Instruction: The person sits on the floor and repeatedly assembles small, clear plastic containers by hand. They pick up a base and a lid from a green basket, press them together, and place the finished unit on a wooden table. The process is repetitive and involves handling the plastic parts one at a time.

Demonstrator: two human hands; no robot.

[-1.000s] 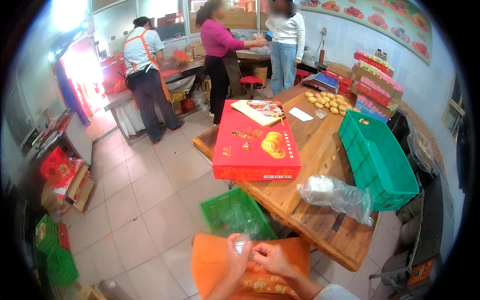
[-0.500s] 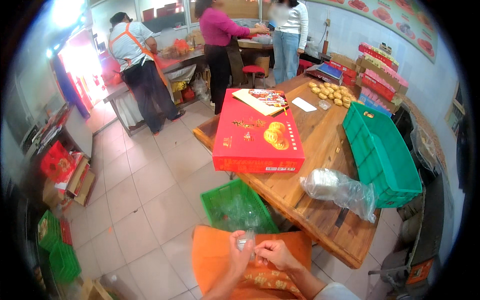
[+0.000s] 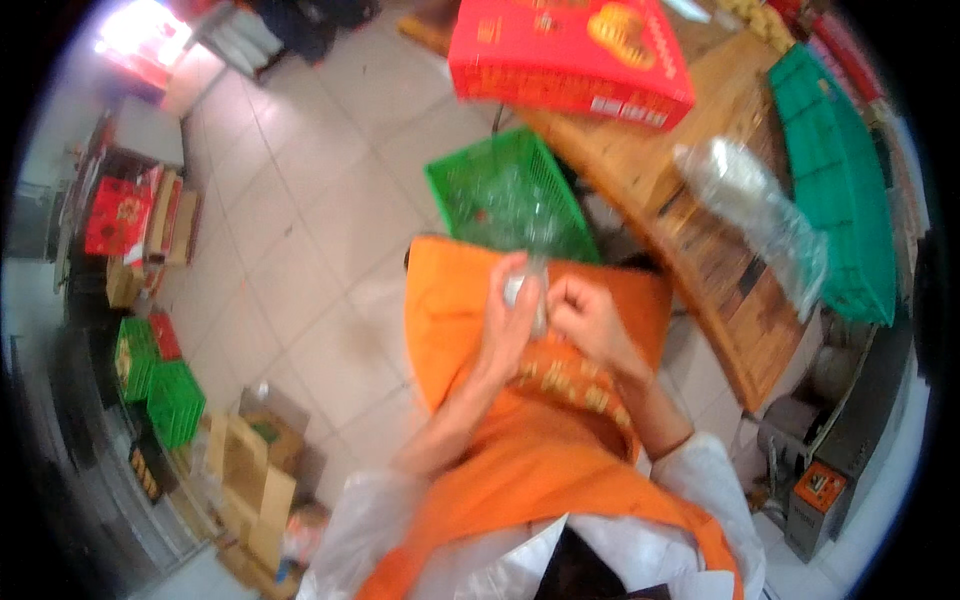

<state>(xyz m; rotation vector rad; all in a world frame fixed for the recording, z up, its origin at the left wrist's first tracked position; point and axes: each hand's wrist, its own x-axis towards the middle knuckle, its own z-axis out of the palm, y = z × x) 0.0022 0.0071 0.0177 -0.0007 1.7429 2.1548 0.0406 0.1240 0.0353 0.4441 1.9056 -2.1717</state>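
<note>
In my left hand [image 3: 511, 322] is a small clear plastic container [image 3: 541, 312], with the fingers closed round its side. My right hand [image 3: 592, 322] is closed too, its curled fingertips pinching at the container's right edge. Both hands are close together over the orange apron [image 3: 470, 500] on my lap. Just beyond them stands a green plastic basket [image 3: 437, 182] with several clear plastic containers [image 3: 515, 205] piled inside. Motion blur softens the fingers and the container's finer shape.
A wooden table [image 3: 640, 190] runs along the right. On it are a red gift box [image 3: 570, 90], a clear plastic bag [image 3: 760, 205] with pale contents and a teal crate [image 3: 840, 210]. Small green crates [image 3: 175, 405] and an open cardboard box [image 3: 255, 480] lie on the left.
The view has tipped downward, so the table, basket and hands sit higher in the picture and more of my arms and apron shows. Both hands stay at the container.
</note>
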